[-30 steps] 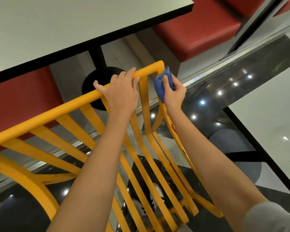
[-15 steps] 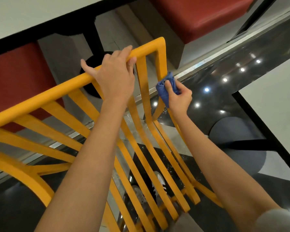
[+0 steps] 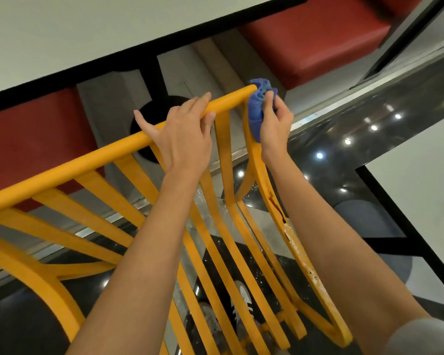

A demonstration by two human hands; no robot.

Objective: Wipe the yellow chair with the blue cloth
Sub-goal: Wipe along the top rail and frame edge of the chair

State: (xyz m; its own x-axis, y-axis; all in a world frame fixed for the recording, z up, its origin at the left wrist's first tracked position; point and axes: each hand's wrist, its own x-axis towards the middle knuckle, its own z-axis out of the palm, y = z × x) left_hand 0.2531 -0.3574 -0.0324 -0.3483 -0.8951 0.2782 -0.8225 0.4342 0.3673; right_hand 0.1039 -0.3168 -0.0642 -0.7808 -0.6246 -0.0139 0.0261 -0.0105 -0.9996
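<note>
The left hand (image 3: 183, 139) curls over the top rail of the yellow chair (image 3: 92, 160), fingers wrapped around it. At two o'clock from it, the right hand (image 3: 274, 124) pinches the bunched blue cloth (image 3: 258, 106) against the rail's end corner and outer upright.

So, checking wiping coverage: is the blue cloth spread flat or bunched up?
Bunched up. The cloth is a crumpled wad in the right hand, pressed against the chair's top corner.
</note>
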